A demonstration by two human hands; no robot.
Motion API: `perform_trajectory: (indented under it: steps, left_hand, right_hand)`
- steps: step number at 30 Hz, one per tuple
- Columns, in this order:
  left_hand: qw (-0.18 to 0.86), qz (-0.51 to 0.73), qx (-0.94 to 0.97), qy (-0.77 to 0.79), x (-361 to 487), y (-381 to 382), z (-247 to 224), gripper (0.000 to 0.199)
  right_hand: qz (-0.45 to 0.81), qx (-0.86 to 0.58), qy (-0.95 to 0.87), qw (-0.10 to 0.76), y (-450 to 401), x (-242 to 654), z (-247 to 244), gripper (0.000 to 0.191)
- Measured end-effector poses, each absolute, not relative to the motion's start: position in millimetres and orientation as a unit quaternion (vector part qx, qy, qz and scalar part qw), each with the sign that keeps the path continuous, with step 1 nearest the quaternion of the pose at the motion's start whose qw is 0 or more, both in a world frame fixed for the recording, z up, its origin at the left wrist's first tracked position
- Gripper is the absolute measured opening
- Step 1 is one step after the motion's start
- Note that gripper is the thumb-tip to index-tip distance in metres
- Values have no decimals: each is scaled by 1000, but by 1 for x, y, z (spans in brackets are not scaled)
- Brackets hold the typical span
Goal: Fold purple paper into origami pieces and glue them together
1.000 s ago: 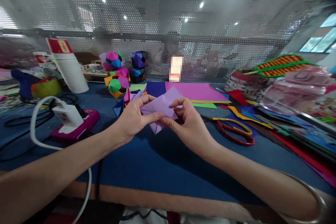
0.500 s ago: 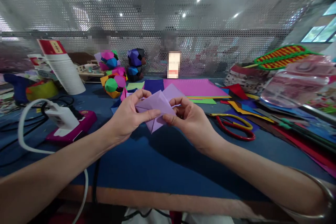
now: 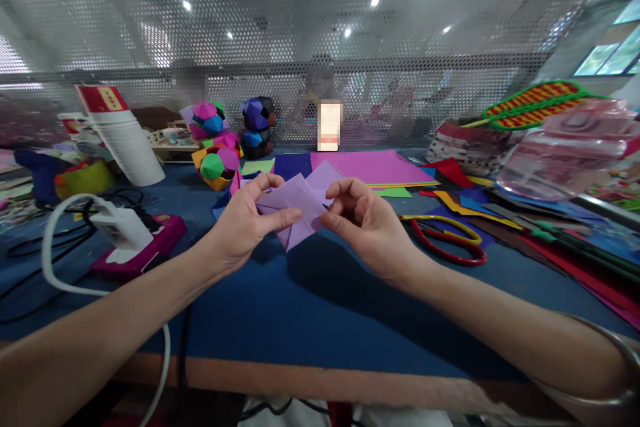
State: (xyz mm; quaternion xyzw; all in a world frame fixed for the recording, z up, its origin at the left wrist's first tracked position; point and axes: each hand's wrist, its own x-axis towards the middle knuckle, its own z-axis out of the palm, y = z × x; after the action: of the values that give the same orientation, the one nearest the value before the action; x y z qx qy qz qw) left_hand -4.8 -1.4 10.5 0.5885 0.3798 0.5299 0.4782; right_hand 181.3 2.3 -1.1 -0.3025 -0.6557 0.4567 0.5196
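A folded sheet of light purple paper [image 3: 305, 203] is held up above the blue table, its creased flaps pointing up and down. My left hand [image 3: 253, 213] grips its left side, thumb flat across the front and fingers behind. At the right edge, my right hand [image 3: 360, 220] pinches a corner of the paper between thumb and curled fingers. Behind the paper lies a stack of pink sheets [image 3: 375, 167]. Scissors with red and yellow handles [image 3: 447, 240] rest to the right of my right hand.
On the left stand a purple power strip [image 3: 165, 240] with a white plug and cable, and a leaning stack of paper cups [image 3: 133, 147]. Colourful paper models [image 3: 215, 153] sit behind. Coloured paper scraps [image 3: 480, 207] and a pink transparent bottle [image 3: 560, 153] occupy the right.
My right hand has shifted slightly right, its thumb sliding from the paper's front toward its right edge. My left hand keeps its hold.
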Motion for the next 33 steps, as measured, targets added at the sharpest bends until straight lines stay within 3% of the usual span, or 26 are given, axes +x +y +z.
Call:
perform_trajectory:
  steps: [9, 17, 24, 33]
  left_hand:
    - [483, 548, 561, 389, -6, 1, 10, 46]
    - [469, 577, 557, 369, -1, -2, 11, 46]
    - [470, 576, 572, 347, 2, -6, 11, 40]
    - [500, 561, 568, 335, 4, -11, 12, 39]
  right_hand:
    - [477, -307, -662, 490, 4, 181, -8, 31]
    - [458, -360, -734, 350, -9, 168, -14, 39]
    - [453, -344, -733, 374, -7, 162, -17, 31]
    - [334, -368, -783, 375, -15, 161, -13, 14]
